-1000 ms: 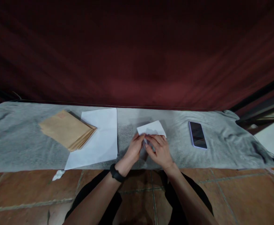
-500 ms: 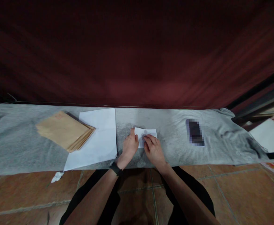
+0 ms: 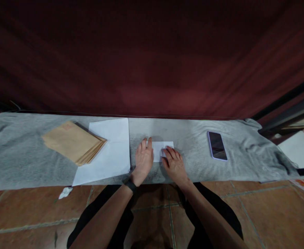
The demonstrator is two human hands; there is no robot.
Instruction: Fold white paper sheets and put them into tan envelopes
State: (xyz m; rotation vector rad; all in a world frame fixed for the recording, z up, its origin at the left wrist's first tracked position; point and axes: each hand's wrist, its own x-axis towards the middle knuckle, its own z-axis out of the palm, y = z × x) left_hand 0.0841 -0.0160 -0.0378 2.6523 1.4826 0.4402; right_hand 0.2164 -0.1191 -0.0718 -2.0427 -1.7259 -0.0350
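A small white piece of folded paper (image 3: 157,152) lies flat on the grey cloth in front of me. My left hand (image 3: 144,156) rests over its left edge, fingers stretched forward and palm down. On its right side lies my right hand (image 3: 174,162), with fingers spread and slightly bent, the tips touching the paper. Both hands cover the paper's side edges, so its full width is hidden. Left of my left hand is a larger stack of white paper sheets (image 3: 115,148). A pile of brown envelopes (image 3: 72,141) overlaps that stack.
The grey cloth (image 3: 193,138) covers a long narrow surface. A phone with a purple case (image 3: 217,146) lies at the right. Behind hangs a dark red curtain (image 3: 152,79). A crumpled white scrap (image 3: 65,192) is on the tiled floor. White paper (image 3: 301,150) shows at far right.
My left fingers have straightened out along the paper's left edge. My right hand has slid a little to the right, its fingers spreading wider on the paper.
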